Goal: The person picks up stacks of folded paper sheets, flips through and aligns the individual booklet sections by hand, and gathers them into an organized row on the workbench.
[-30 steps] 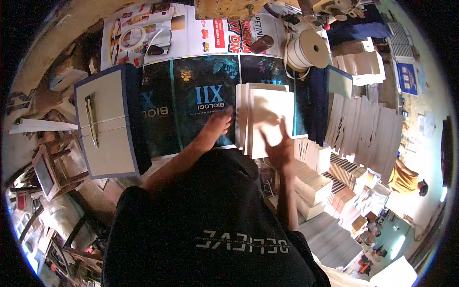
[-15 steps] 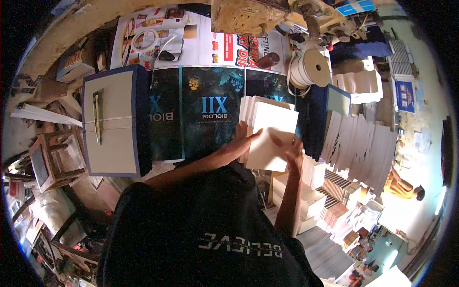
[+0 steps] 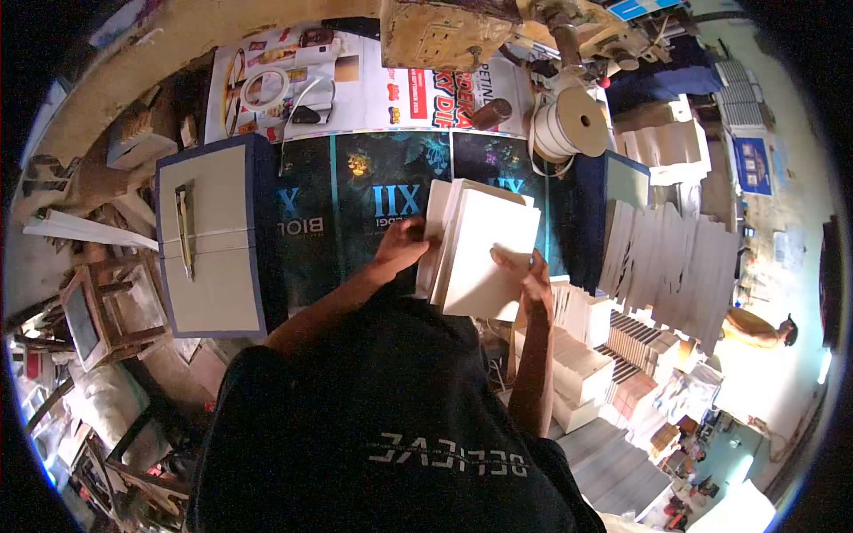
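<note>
A small pile of white, coverless book blocks (image 3: 490, 249) is held tilted in front of my chest, its layers fanned out towards the left. My right hand (image 3: 533, 286) grips the lower right edge, thumb on the top face. At the left edge, my left hand (image 3: 402, 250) has its fingers curled against the lower layers; part of their grip is hidden. Beneath lie dark printed cover sheets (image 3: 311, 191) marked BIOLOGI XII, upside down from here.
A grey board stack (image 3: 218, 284) with a pen (image 3: 184, 233) lies left. A ribbon spool (image 3: 569, 123), a tape roll (image 3: 265, 90) and a machine (image 3: 444, 34) stand at the back. Paper piles (image 3: 666, 266) fill the right. Another person (image 3: 755, 329) is far right.
My left hand has moved from the top face back to the left edge of the pile. The book blocks have shifted slightly left, with the layers more spread. My right hand keeps its grip.
</note>
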### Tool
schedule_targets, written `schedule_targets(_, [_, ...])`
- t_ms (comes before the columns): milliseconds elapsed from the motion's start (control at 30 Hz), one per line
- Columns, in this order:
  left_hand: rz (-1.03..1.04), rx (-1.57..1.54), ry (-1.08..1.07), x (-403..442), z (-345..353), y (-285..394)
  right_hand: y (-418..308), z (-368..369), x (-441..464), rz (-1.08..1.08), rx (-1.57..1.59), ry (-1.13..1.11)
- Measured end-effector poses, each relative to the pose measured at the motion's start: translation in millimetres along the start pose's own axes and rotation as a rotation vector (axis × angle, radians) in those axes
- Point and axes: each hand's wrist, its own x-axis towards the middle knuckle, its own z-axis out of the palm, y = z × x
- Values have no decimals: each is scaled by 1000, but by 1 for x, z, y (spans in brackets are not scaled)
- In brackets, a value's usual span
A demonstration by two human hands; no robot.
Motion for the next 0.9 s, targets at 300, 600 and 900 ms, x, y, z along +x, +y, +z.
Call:
schedule_targets(300, [532, 788, 495, -44, -39, 136, 30, -28, 37, -79, -64, -86])
schedule_targets(600, [424, -129, 194, -27, 9, 177, -133, 36, -50, -283, 227, -247])
schedule_targets(900, [-18, -141, -25, 71, 3, 117, -151, 28, -98, -481, -449, 236])
